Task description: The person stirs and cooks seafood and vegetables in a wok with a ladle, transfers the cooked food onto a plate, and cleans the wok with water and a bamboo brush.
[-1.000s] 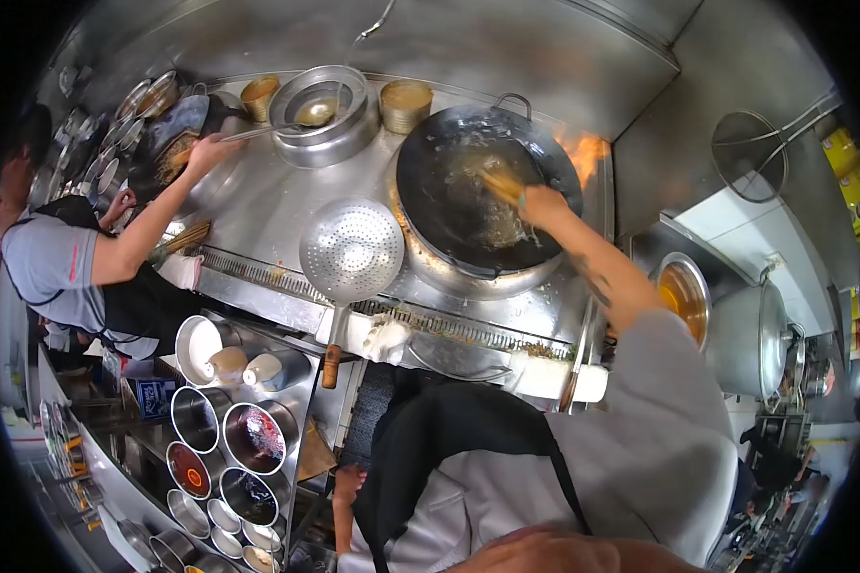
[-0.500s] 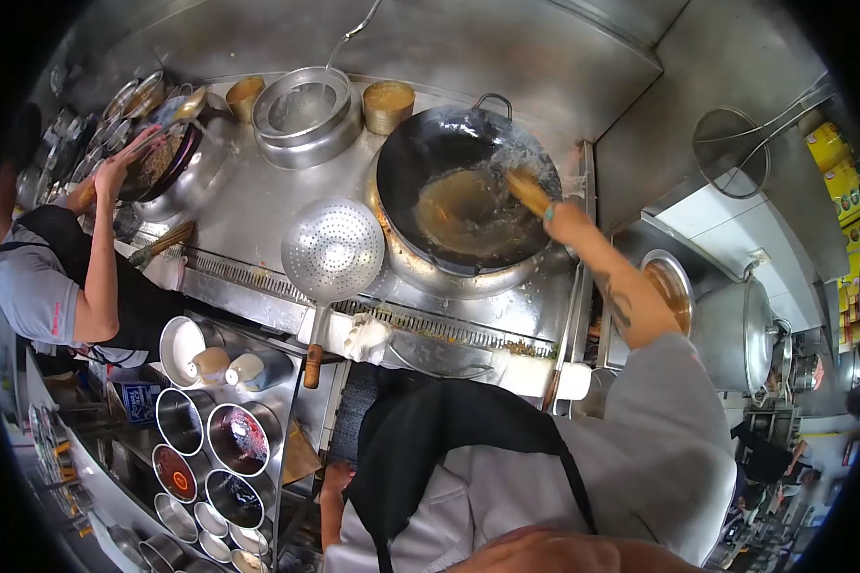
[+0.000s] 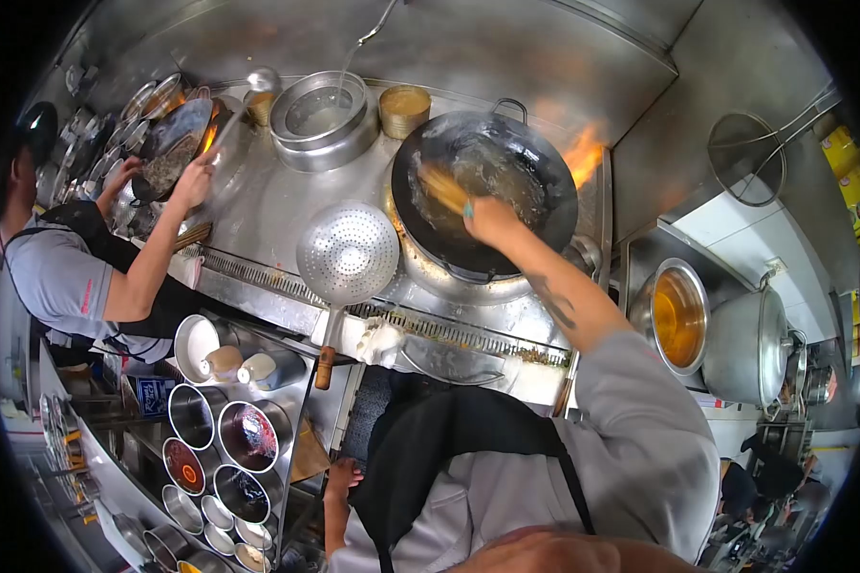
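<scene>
My right hand (image 3: 492, 220) is closed around a bamboo wok brush (image 3: 441, 187), its bristle end inside a black wok (image 3: 545, 177). Cloudy liquid and steam show in the wok, which sits on a burner ring. Down beside the black apron is my left hand (image 3: 342, 476), low near the edge of a side rack; its fingers are small and partly hidden, so their grip is unclear. A perforated strainer ladle (image 3: 348, 250) with a wooden handle lies left of the wok, apart from both hands.
Flames (image 3: 583, 156) rise behind the wok's right side. Metal pots of sauces (image 3: 250, 436) stand at lower left. A bowl of amber liquid (image 3: 680, 315) and a lidded pot (image 3: 750, 344) are at right. A co-worker (image 3: 76, 277) handles another wok at left.
My right hand has swept the brush leftward across the wok. Flames have appeared behind the wok. The co-worker's wok is now tilted up with fire beside it. The view has shifted slightly.
</scene>
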A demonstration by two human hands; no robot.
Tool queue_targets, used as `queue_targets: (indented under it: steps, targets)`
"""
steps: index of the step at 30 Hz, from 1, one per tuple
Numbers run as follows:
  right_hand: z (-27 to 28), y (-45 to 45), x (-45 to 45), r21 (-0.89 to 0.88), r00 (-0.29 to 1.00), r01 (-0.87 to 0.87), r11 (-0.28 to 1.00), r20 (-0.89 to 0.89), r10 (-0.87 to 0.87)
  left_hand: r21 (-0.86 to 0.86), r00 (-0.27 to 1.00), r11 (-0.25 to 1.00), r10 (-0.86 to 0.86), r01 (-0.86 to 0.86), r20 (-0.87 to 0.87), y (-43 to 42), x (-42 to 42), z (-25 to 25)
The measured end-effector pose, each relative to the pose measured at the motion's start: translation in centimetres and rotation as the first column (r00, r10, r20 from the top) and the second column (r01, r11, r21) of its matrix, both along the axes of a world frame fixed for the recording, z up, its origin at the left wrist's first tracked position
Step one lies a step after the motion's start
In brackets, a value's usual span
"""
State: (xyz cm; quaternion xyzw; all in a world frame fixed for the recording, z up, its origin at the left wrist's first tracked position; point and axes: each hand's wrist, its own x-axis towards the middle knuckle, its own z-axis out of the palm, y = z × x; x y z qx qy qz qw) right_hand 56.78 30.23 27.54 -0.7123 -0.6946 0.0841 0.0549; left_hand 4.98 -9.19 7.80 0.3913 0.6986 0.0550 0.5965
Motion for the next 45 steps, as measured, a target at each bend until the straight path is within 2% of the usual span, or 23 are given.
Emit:
queue_targets:
  steps: [3, 5, 8, 11, 12, 13, 15, 16, 19, 20, 24, 25, 27, 29, 30, 32, 33, 34, 36, 37, 40, 43, 45]
  targets:
    - [3.7, -7.1, 0.9, -0.150, 0.991, -0.127, 0.981, 0.033, 0.133, 0.028, 0.999, 0.999, 0.045, -0.045, -0.006, -0.3, 0.0, 0.6]
    - [5.5, -7.6, 3.4, -0.230, 0.983, -0.012, 0.973, 0.173, 0.053, 0.042, 0.999, 0.998, 0.054, -0.054, 0.001, -0.9, 0.2, 0.4]
    - [1.7, -0.6, 8.7, -0.138, 0.959, 0.063, 0.988, 0.282, -0.022, 0.082, 0.999, 0.996, -0.025, 0.022, 0.032, -0.7, 0.4, -1.8]
    - [0.2, 0.9, 6.7, -0.113, 0.968, 0.203, 0.973, 0.171, -0.182, 0.127, 0.995, 0.991, -0.054, 0.044, 0.079, -0.2, 0.1, -5.0]
    - [-0.5, -1.1, 6.1, -0.114, 0.979, 0.167, 0.979, 0.141, -0.150, 0.139, 0.994, 0.990, -0.031, 0.017, 0.101, 0.2, -0.3, -5.4]
    - [2.1, -3.9, 4.7, -0.192, 0.977, 0.129, 0.973, 0.191, -0.092, 0.149, 0.992, 0.989, -0.008, -0.011, 0.123, 0.6, -0.6, -5.8]
    - [4.6, -7.7, 6.4, -0.218, 0.989, 0.083, 0.972, 0.139, -0.053, -0.169, 0.952, 0.944, 0.298, -0.282, 0.073, 1.4, 0.0, -4.9]
    - [5.1, -8.8, 8.5, -0.264, 0.992, 0.069, 0.962, 0.118, -0.039, -0.144, 0.952, 0.948, 0.296, -0.284, 0.073, 1.5, 0.0, -4.5]
    - [6.3, -5.2, 13.3, -0.196, 0.944, 0.084, 0.977, 0.329, -0.014, -0.081, 0.959, 0.960, 0.274, -0.268, 0.067, 2.8, -0.1, -4.2]
    - [6.1, -3.0, 13.8, -0.036, 0.945, 0.154, 0.987, 0.297, -0.137, -0.083, 0.966, 0.966, 0.252, -0.247, 0.059, 3.2, -0.1, -4.3]
    - [1.1, -0.6, 11.8, -0.033, 0.947, 0.170, 0.985, 0.283, -0.154, -0.027, 0.986, 0.988, 0.154, -0.153, 0.065, 4.2, 0.2, -4.5]
    - [0.1, -2.5, 11.7, -0.010, 0.955, 0.130, 0.992, 0.270, -0.122, 0.022, 0.978, 0.981, 0.189, -0.191, 0.087, 4.4, -0.1, -4.8]
    - [3.6, -5.9, 11.6, -0.009, 0.976, 0.054, 0.999, 0.211, -0.051, 0.103, 0.960, 0.960, 0.247, -0.261, 0.131, 3.8, -0.8, -5.1]
    - [2.6, -3.4, 16.2, -0.040, 0.981, 0.166, 0.985, 0.107, -0.161, 0.122, 0.968, 0.961, 0.242, -0.249, 0.069, 3.2, -0.3, -2.6]
    - [2.5, -0.2, 16.3, -0.043, 0.964, 0.188, 0.981, 0.201, -0.176, 0.139, 0.972, 0.961, 0.234, -0.237, 0.036, 3.3, -0.1, -1.5]
    - [2.6, 5.5, 13.1, 0.085, 0.994, 0.084, 0.993, 0.068, -0.090, 0.088, 0.976, 0.973, 0.207, -0.212, 0.065, 2.4, 0.0, -1.9]
    - [2.8, 6.6, 10.5, -0.039, 0.982, 0.106, 0.994, -0.150, -0.111, 0.059, 0.978, 0.978, 0.193, -0.198, 0.083, 1.8, 0.3, -2.2]
    - [2.9, 7.4, 7.4, -0.165, 0.923, 0.101, 0.981, -0.353, -0.155, 0.118, 0.990, 0.984, 0.140, -0.137, -0.021, 1.3, 0.8, -2.4]
    - [1.1, 3.6, 1.1, 0.018, 0.994, -0.001, 1.000, -0.113, 0.003, 0.290, 0.998, 0.956, -0.052, 0.037, 0.046, -0.1, 0.6, -2.6]
    - [0.5, 1.4, -0.3, -0.073, 0.992, 0.015, 0.997, -0.122, -0.024, 0.287, 0.998, 0.956, -0.063, 0.053, 0.027, 0.4, 0.8, -2.0]
    - [4.2, -6.6, 1.0, -0.239, 0.996, -0.086, 0.967, 0.007, 0.090, 0.284, 0.998, 0.957, -0.062, 0.064, -0.017, 1.5, 1.5, 0.4]
    - [2.2, -4.0, 8.3, -0.216, 0.963, -0.036, 0.976, 0.255, 0.092, 0.224, 0.992, 0.967, -0.111, 0.121, -0.056, 2.5, 1.5, 0.3]
    - [2.2, 0.7, 9.5, -0.134, 0.958, 0.099, 0.986, 0.280, -0.058, 0.147, 0.995, 0.984, -0.102, 0.103, -0.020, 3.3, 0.9, -1.4]
